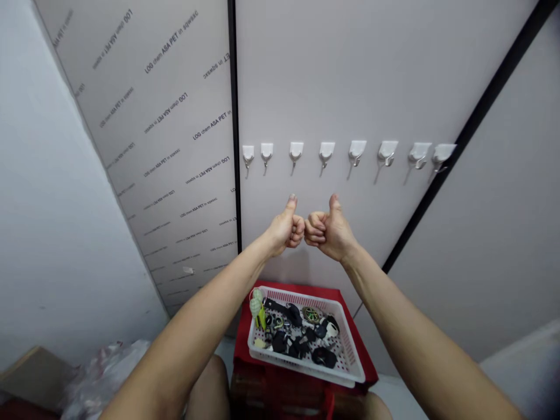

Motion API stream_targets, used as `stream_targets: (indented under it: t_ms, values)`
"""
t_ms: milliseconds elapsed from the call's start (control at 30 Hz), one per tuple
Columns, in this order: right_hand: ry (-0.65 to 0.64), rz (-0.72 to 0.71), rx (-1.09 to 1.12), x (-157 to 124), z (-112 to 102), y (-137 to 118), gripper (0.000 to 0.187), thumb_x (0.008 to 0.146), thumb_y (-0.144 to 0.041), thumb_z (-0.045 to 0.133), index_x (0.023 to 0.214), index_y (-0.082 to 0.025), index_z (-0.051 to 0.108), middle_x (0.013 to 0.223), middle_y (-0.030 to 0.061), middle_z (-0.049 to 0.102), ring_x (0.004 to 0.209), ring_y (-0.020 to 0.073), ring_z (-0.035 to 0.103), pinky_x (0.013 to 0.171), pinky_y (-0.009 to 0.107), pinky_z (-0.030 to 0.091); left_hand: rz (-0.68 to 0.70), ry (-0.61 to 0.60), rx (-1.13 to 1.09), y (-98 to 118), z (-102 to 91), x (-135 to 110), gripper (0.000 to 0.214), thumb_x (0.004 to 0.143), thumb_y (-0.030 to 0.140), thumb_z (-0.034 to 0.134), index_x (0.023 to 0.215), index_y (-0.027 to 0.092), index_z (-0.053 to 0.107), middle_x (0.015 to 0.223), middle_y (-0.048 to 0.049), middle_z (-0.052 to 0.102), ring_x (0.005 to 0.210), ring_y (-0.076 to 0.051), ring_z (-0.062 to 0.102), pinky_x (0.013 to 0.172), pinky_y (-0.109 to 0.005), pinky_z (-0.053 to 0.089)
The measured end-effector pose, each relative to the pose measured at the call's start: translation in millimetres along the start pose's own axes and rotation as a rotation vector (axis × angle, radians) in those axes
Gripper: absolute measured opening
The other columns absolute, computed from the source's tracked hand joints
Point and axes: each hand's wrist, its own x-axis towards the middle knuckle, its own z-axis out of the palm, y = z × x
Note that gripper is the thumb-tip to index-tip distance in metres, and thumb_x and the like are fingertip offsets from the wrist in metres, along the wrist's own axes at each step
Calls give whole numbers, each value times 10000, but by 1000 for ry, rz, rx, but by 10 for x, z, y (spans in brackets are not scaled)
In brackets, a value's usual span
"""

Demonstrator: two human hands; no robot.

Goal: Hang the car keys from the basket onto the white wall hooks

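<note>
My left hand (286,228) is shut in a fist with its thumb pointing up. Facing it, my right hand (331,232) is shut the same way, thumb also raised. The knuckles of the two fists meet or nearly meet, and neither hand holds anything. Above them a row of several white hooks (326,150) with metal prongs is fixed to the pale panel. Below sits a white plastic basket (301,367) of small items: black key fobs and keys (324,356), a round green-and-gold piece (311,315) and a yellow-green charm (261,318).
The basket rests on a red cloth-covered surface (366,367) between my knees. Black strips (235,116) divide the wall panels, and the left panel (166,128) carries printed lettering. At lower left are clear plastic bags (109,373) and a cardboard box (37,376).
</note>
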Motion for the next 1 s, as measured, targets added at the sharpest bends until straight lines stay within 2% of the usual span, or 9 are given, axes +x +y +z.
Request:
stream_targets:
  t_ms: [100,200,267,367,433,533,667,800,1000]
  values:
    - [11,-12,-27,16,46,57,558,614,-650,152,347,-166,228,299,-68,213,261,29,166,316,181,163,-2,33,48,-27,-48,-34,567,623,631,116,368,161,306,274,46,261,256,-31,226,315,-171,155]
    - [107,16,-175,-17,53,323,524,627,-625,179,374,-173,256,321,-67,245,271,35,205,329,187,193,-44,116,226,-188,-222,-153,514,624,593,234,424,146,390,342,27,390,314,-51,358,356,-181,246]
    - [164,87,-435,-92,-12,639,464,631,-574,276,404,-172,323,342,-56,303,301,49,278,354,193,225,-91,198,397,-397,-412,-272,392,613,501,374,473,138,426,416,19,457,376,-62,414,393,-185,281]
    - [121,197,-1014,-276,-195,1180,284,588,-412,457,474,-151,453,440,-15,445,440,92,418,447,208,286,-108,336,625,-778,-698,-446,240,601,359,446,512,135,445,477,23,481,444,-68,430,438,-187,307]
    - [77,228,-1314,-408,-308,1471,164,549,-304,507,594,-148,529,599,27,536,588,134,477,528,223,310,-105,336,770,-989,-807,-525,194,611,318,436,566,136,483,520,16,506,484,-79,444,470,-195,328]
    - [11,227,-1538,-534,-394,1691,216,540,-198,491,745,-163,549,799,67,552,728,160,483,599,228,313,-94,265,993,-1148,-796,-570,188,627,293,421,678,146,527,639,-11,557,583,-110,485,542,-218,360]
    - [-12,217,-1561,-546,-418,1664,192,582,-113,391,675,-171,549,719,47,562,671,131,489,580,209,308,0,166,1331,-1174,-604,-556,209,621,228,437,792,162,538,804,-50,565,771,-161,483,681,-264,353]
    - [-17,206,-1362,-505,-432,1458,184,624,-120,340,630,-156,520,562,22,538,525,104,464,503,198,307,25,8,1528,-1214,-433,-543,247,584,250,496,811,165,546,831,-79,568,801,-214,478,691,-308,337]
    - [-7,66,-1039,-371,-281,947,119,631,-192,391,623,-157,505,487,-30,470,438,77,405,441,189,304,67,-10,1267,-1223,-381,-543,182,661,246,400,750,182,545,682,-27,579,617,-150,496,547,-228,325]
